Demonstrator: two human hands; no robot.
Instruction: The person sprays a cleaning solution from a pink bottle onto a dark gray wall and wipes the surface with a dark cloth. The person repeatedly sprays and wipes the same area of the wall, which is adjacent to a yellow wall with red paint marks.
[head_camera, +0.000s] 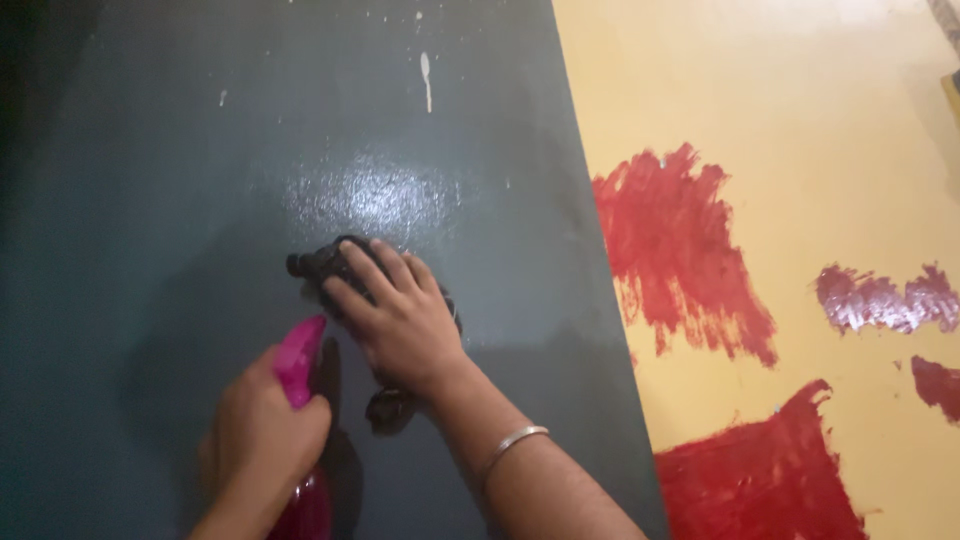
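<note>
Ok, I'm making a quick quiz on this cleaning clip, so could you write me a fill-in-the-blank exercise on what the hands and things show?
1. The right hand presses a dark ____ flat on the dark panel.
2. The left hand holds a spray bottle coloured ____.
3. A thin metal ____ sits on the right wrist.
4. The yellow wall beside the panel bears patches of ____ paint.

Missing words: cloth; pink; bangle; red
</note>
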